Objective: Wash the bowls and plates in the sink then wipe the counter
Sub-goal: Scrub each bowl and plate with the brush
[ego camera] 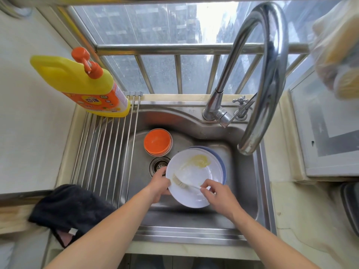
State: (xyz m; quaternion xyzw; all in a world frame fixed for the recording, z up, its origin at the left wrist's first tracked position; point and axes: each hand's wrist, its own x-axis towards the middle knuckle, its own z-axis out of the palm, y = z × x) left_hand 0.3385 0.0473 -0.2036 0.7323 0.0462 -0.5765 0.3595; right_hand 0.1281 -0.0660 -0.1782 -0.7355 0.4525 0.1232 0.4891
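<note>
A white plate [196, 177] with a yellow smear on its far side is tilted up inside the steel sink [260, 191]. My left hand [160, 183] grips its left rim. My right hand [219, 197] pinches the white handle of a small brush [180, 182] whose bristles lie on the plate's face. Behind the white plate leans a blue plate [221, 162], mostly hidden. Stacked orange bowls [157, 141] sit at the sink's back left, near the drain [158, 165].
A yellow detergent bottle [83, 84] with an orange pump stands on the roll-up drying rack [104, 152] over the sink's left side. A dark cloth [70, 208] lies on the left counter edge. The curved faucet [262, 74] arches over the sink's right. Bagged items [338, 55] hang at the upper right.
</note>
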